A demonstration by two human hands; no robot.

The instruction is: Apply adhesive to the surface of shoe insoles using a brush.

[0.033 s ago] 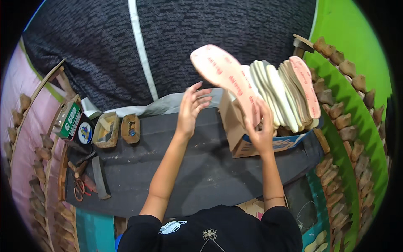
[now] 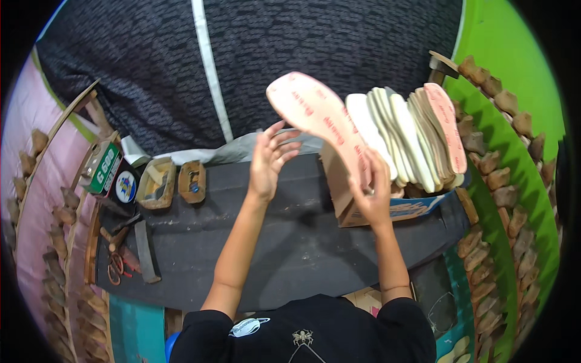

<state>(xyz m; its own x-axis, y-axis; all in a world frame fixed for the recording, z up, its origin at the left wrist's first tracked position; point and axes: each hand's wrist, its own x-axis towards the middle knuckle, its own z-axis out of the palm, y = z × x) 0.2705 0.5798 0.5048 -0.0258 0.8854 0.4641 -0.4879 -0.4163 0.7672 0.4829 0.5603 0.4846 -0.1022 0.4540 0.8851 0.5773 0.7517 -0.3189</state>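
A pink insole (image 2: 312, 107) with red print is held up at a slant, its broad end toward the upper left. My right hand (image 2: 373, 187) grips its narrow lower end between thumb and fingers. Just below the broad end, my left hand (image 2: 270, 163) has its fingers spread and holds nothing; whether a fingertip touches the insole is hard to tell. Beside my right hand stands a cardboard box (image 2: 348, 202), packed with pale insoles (image 2: 407, 142) set upright in a row. Another pink printed insole (image 2: 445, 127) shows at the right end of that row.
On the dark worktable (image 2: 212, 254) lie scissors (image 2: 115, 266), a flat grey bar (image 2: 146, 251) and a hammer-like tool (image 2: 117, 239) at left. Behind them are a green-and-black can (image 2: 109, 172) and two small trays (image 2: 156, 181). Racks of wooden shoe lasts (image 2: 505, 196) flank both sides.
The held pink insole has shifted a little left and its broad end has dropped slightly, closer to my left hand. More of the pale insole behind it shows. The whole view has shifted slightly.
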